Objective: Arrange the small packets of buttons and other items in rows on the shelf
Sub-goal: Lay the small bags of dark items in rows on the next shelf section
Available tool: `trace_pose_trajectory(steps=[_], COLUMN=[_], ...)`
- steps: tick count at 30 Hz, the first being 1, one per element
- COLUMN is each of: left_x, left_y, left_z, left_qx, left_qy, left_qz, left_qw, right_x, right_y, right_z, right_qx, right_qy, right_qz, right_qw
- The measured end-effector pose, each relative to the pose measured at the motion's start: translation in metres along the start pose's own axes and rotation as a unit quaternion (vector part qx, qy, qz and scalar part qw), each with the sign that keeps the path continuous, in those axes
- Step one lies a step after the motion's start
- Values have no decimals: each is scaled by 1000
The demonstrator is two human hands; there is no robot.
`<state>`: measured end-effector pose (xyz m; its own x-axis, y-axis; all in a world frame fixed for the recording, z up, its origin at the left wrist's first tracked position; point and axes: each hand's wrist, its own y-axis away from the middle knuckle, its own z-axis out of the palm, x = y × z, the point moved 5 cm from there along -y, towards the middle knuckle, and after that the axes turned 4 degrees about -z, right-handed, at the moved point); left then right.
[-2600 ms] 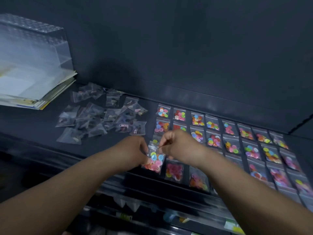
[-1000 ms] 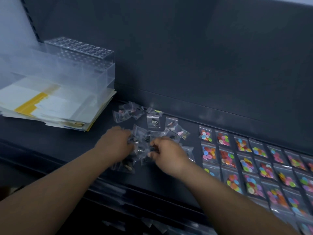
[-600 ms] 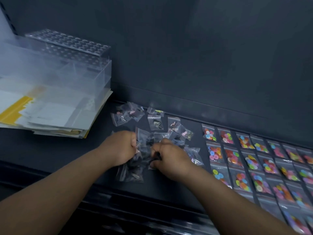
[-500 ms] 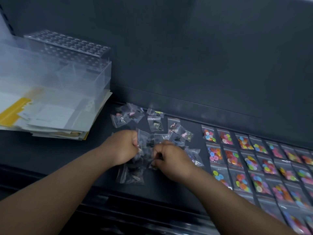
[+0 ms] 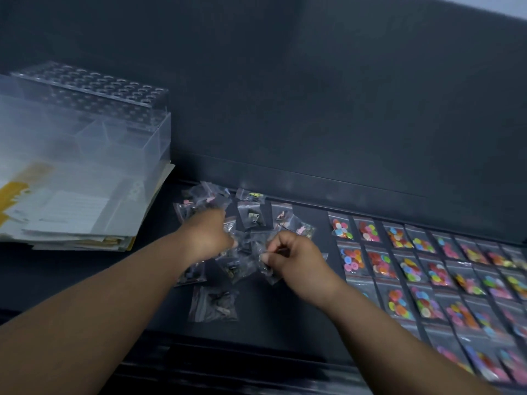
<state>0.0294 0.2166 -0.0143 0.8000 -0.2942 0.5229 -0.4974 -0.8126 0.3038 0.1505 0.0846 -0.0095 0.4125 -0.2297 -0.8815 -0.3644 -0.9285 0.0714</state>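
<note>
A loose heap of small clear packets (image 5: 252, 220) with dark and pale items lies on the dark shelf (image 5: 85, 283). My left hand (image 5: 209, 238) reaches into the heap's far left side, its fingers hidden among the packets. My right hand (image 5: 296, 259) pinches a clear packet (image 5: 266, 267) at the heap's right edge. One packet (image 5: 214, 303) lies apart, nearer the front edge. To the right, packets of coloured buttons (image 5: 410, 266) lie in neat rows.
A clear plastic box with a holed top (image 5: 85, 118) stands on a stack of papers (image 5: 71, 220) at the left. The dark back wall (image 5: 313, 109) rises behind the shelf. The shelf's front edge (image 5: 228, 354) runs below my arms.
Both hands left the button rows and moved left to the loose heap. Since half a second ago my left hand reached farther back into the heap, and one packet now lies apart in front.
</note>
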Motion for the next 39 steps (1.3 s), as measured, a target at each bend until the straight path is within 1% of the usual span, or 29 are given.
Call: trace_pose_trajectory(steps=[1, 3, 6, 10, 14, 19, 23, 26, 29, 31, 36, 37, 39], left_x=[-1, -1, 1, 7, 38, 92, 139, 179, 222, 250, 311, 321, 341], left_y=[-2, -4, -5, -1, 20, 53, 81, 110, 142, 163, 208, 216, 230], left_z=[3, 7, 8, -4, -15, 7, 43, 84, 128, 159, 231, 242, 261], left_qx=[-16, -23, -20, -10, -30, -71, -145, -208, -246, -258, -254, -255, -257], left_qy=[1, 20, 84, 156, 256, 316, 370, 388, 392, 387, 394, 398, 405], left_qz=[-11, -21, -15, 10, 48, 58, 62, 71, 73, 74, 68, 67, 68], left_qw=[1000, 999, 996, 988, 965, 944, 916, 895, 884, 882, 881, 879, 875], right_x=[1, 2, 2, -1, -3, -2, 16, 41, 67, 85, 124, 132, 143], right_y=[1, 1, 4, 12, 20, 47, 84, 126, 174, 206, 277, 291, 314], right_z=[-1, -2, -3, -10, -24, -57, -101, -143, -191, -221, -275, -285, -306], right_qx=[3, 9, 25, 39, 58, 68, 100, 136, 182, 202, 196, 199, 202], right_qy=[-13, -36, -113, -211, -278, -298, -319, -318, -320, -323, -379, -375, -328], right_qz=[8, 22, 49, 79, 72, 59, 58, 76, 98, 105, 107, 113, 117], right_qw=[1000, 999, 992, 974, 956, 950, 941, 935, 925, 919, 898, 898, 915])
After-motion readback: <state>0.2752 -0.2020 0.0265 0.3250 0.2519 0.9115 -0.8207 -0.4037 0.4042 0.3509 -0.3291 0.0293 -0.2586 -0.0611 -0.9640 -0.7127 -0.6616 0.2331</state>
